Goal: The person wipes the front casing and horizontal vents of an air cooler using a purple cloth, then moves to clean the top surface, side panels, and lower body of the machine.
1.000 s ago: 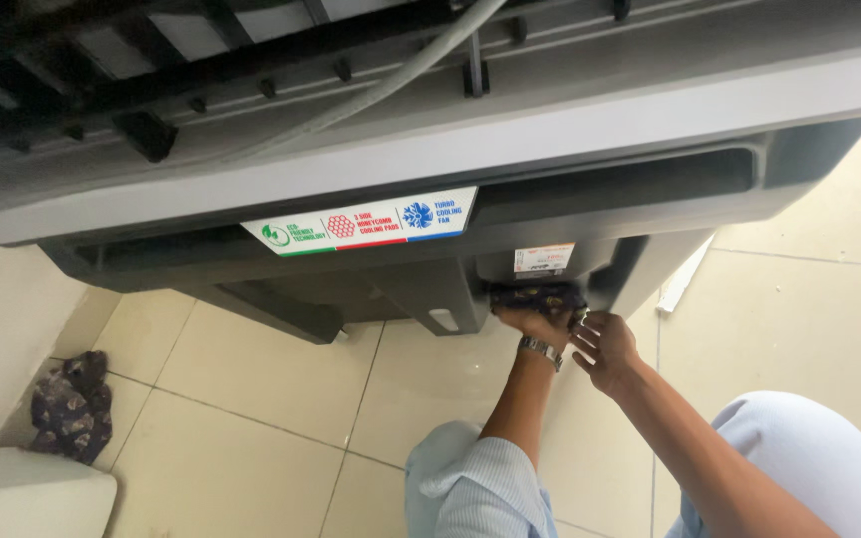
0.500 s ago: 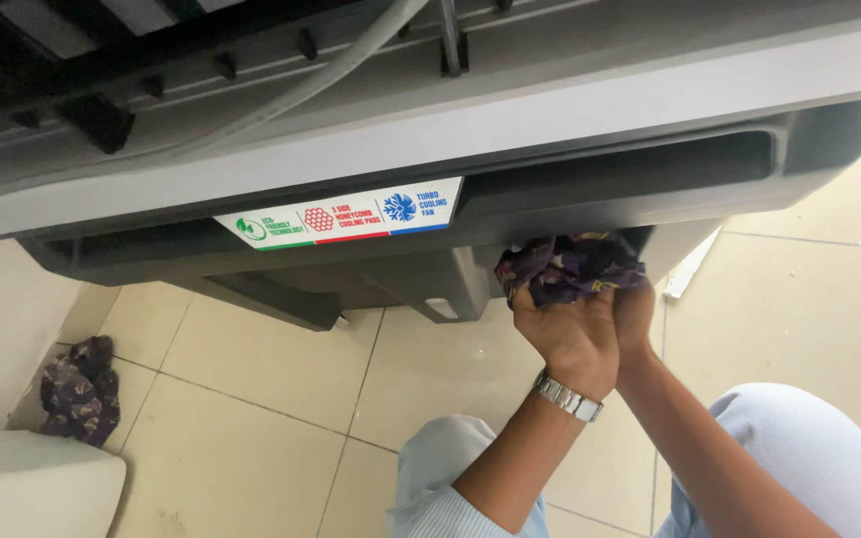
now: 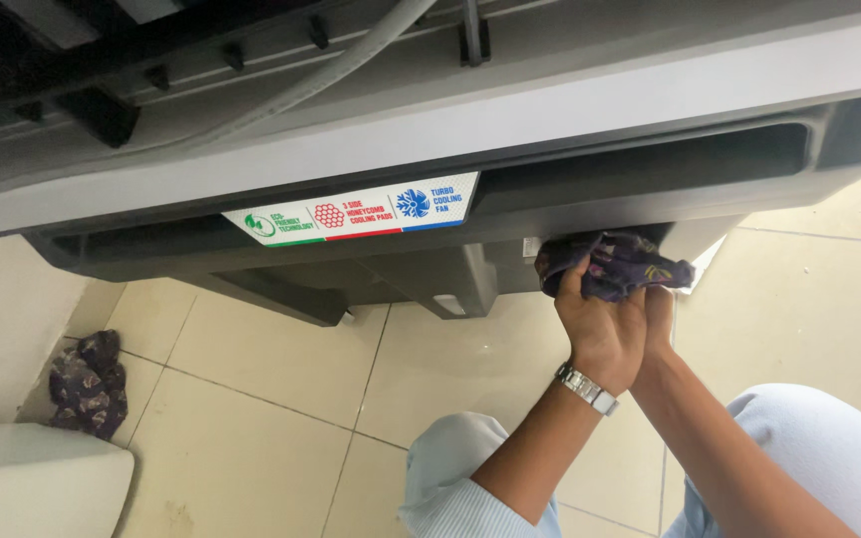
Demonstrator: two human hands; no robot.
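The left hand point(image 3: 602, 334) is clenched around a dark patterned cloth point(image 3: 615, 264) and presses it against the lower grey panel of the cooler point(image 3: 570, 130), just under the long dark recess and to the right of the coloured sticker point(image 3: 356, 211). The right hand point(image 3: 660, 314) is mostly hidden behind the left one; only some fingers show beside the wrist, touching the underside of the cloth, and I cannot tell if its grip is closed on it or only supports it. The left wrist wears a metal watch point(image 3: 586, 388). How much of the wiping is done is hard to judge: the grey surface looks about the same on both sides of the cloth, with no clear wet or clean track, so I would say the work is in the middle, with the panel to the left of the cloth perhaps not yet wiped. A second patterned rag point(image 3: 89, 384) lies on the tiled floor point(image 3: 271, 399) at the left, well apart from the hands, near a white object point(image 3: 37, 483).
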